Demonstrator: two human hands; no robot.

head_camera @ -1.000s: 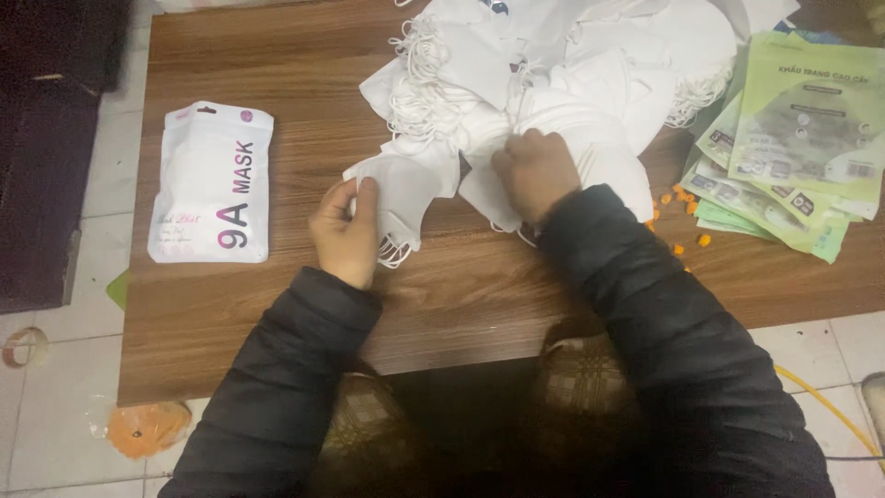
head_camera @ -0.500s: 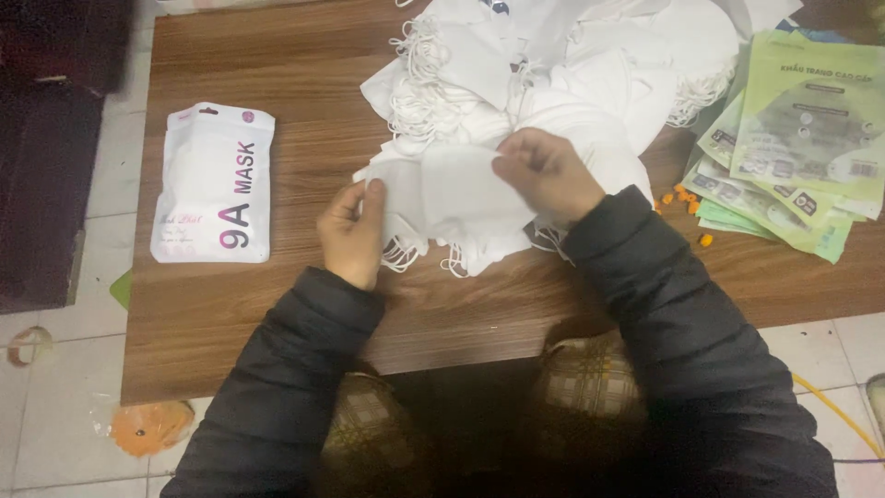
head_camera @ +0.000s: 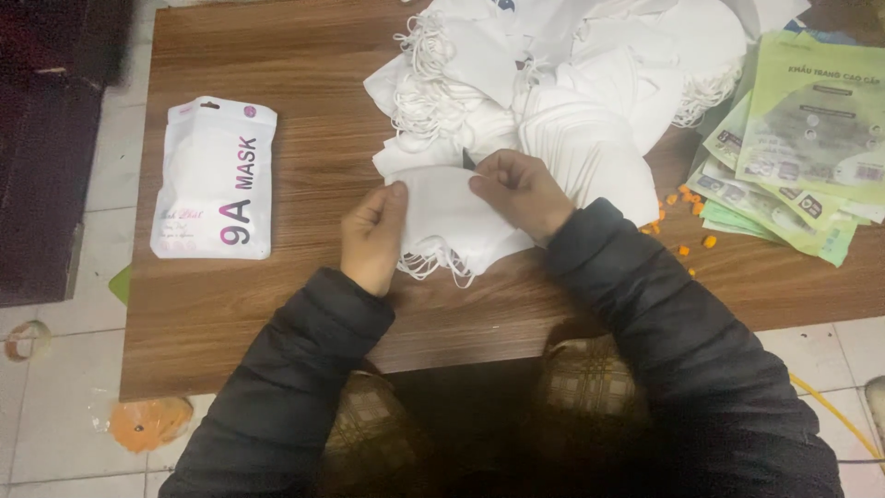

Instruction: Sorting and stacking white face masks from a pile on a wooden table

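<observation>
Both hands hold a small stack of folded white face masks [head_camera: 447, 217] just above the wooden table [head_camera: 304, 83]. My left hand [head_camera: 373, 238] pinches the stack's left edge. My right hand [head_camera: 521, 189] grips its upper right corner. Thin ear loops hang loose from the stack's lower edge. Behind it a large heap of white masks [head_camera: 562, 83] spreads across the far middle of the table.
A sealed white mask pouch [head_camera: 217, 177] lies flat at the left of the table. Green printed pouches [head_camera: 802, 138] are fanned out at the right, with small orange bits [head_camera: 682, 221] scattered beside them. Tiled floor [head_camera: 55, 369] surrounds the table.
The stack of masks has been pulled out of the heap toward me. My left hand now pinches its left edge and my right hand has shifted onto its top corner.
</observation>
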